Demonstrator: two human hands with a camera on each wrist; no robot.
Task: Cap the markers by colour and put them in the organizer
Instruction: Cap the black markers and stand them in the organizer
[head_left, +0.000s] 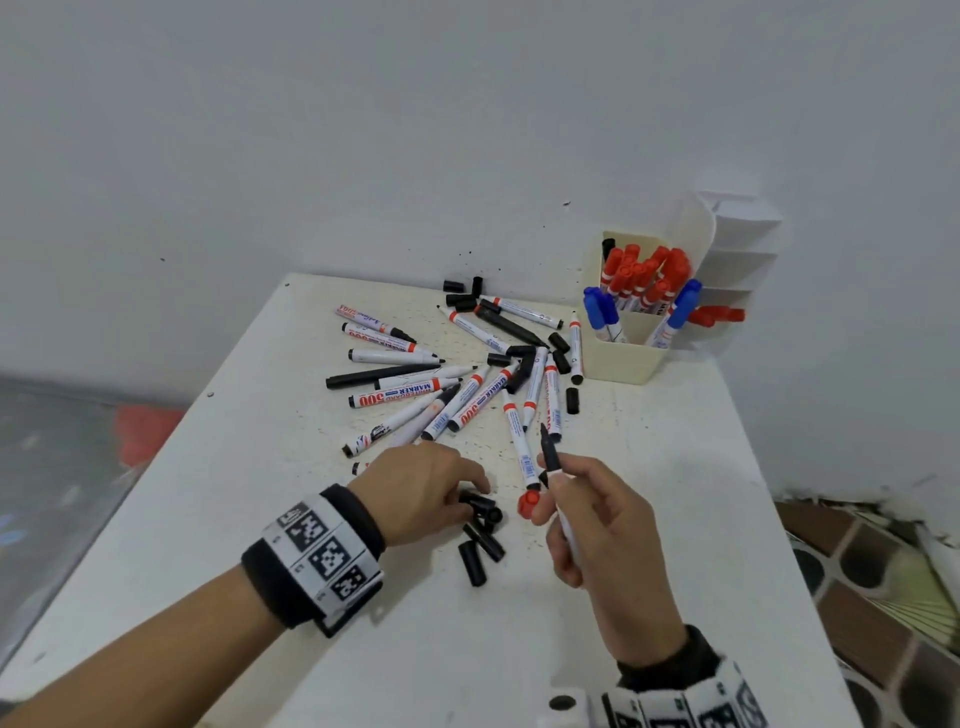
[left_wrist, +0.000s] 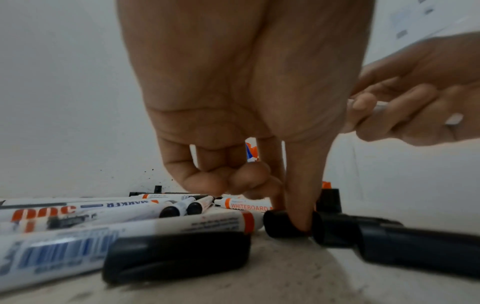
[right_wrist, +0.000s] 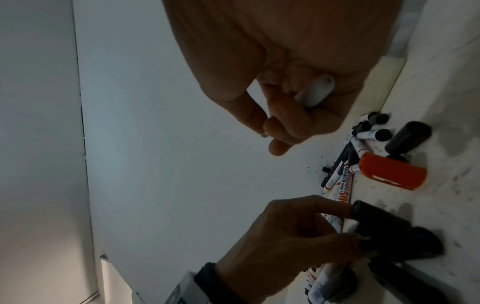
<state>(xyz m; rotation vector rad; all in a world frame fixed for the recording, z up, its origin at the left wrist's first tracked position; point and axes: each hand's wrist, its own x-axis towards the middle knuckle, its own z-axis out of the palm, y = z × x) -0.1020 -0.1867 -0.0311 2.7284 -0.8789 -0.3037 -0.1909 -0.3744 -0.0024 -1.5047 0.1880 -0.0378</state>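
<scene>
Left hand (head_left: 423, 486) reaches down to a short black plastic cap (left_wrist: 291, 224) on the speckled white table (head_left: 675, 571), thumb and a fingertip closing on it among other loose black caps. Right hand (head_left: 597, 525) grips an uncapped white black-tipped marker (head_left: 550, 454), tip raised. The step looks like fetching a matching cap; next, the cap must be lifted, aligned with the tip and pressed on. The cream plastic organizer (head_left: 623, 358), holding red and blue markers, stands at the table's far side.
</scene>
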